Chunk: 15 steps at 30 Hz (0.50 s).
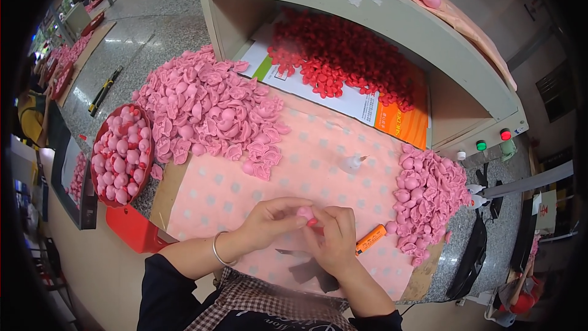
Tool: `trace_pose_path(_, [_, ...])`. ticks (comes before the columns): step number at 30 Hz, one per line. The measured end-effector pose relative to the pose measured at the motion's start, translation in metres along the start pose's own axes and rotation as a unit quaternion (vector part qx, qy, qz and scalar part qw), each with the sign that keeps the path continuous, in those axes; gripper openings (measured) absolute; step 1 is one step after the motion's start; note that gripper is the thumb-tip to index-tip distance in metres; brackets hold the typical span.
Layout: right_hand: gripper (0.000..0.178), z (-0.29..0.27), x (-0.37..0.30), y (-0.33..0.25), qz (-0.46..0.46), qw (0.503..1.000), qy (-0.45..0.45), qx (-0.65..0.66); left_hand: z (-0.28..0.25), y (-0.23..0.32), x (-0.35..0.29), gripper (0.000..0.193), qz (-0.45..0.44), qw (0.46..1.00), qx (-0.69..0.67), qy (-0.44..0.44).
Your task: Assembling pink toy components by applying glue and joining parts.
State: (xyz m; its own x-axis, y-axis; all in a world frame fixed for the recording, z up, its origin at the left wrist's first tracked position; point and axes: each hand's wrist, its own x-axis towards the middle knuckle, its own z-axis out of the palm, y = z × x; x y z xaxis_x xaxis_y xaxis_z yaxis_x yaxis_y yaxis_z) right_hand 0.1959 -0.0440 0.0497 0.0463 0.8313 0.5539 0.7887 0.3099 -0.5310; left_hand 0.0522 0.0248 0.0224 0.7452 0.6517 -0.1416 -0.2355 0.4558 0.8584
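Note:
Over the spotted cloth, my left hand [269, 220] is closed, pinching a small pink rounded piece with a red part [305, 212] between thumb and fingers. The closed fingers of my right hand [335, 242] meet the same piece at its red end. Beside my right hand lies an orange stick-shaped object [370, 239]. A small translucent bottle with a narrow tip [351, 163] sits beyond both hands. Loose pink shell-like pieces form a large heap [211, 107] at the far left. Another heap of pink pieces [422, 202] is on the right.
A grey open-fronted box [456, 86] stands at the back with many small red pieces [331, 64] inside and buttons on its front. At left are a red basket [93, 179] of pink-and-red pieces, a yellow-black box cutter [105, 91] and a red stool [131, 230].

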Motion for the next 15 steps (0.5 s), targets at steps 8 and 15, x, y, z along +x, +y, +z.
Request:
trace_pose_path(8, [0.044, -0.006, 0.003, 0.001, 0.023, 0.999, 0.001, -0.028, 0.013, 0.002, 0.006, 0.029, -0.048, 0.991, -0.126, 0.025])
trace_pose_path(15, [0.044, -0.006, 0.000, 0.015, 0.025, 0.999, 0.021, -0.010, 0.019, -0.002, 0.015, 0.034, -0.139, 0.944, -0.296, -0.046])
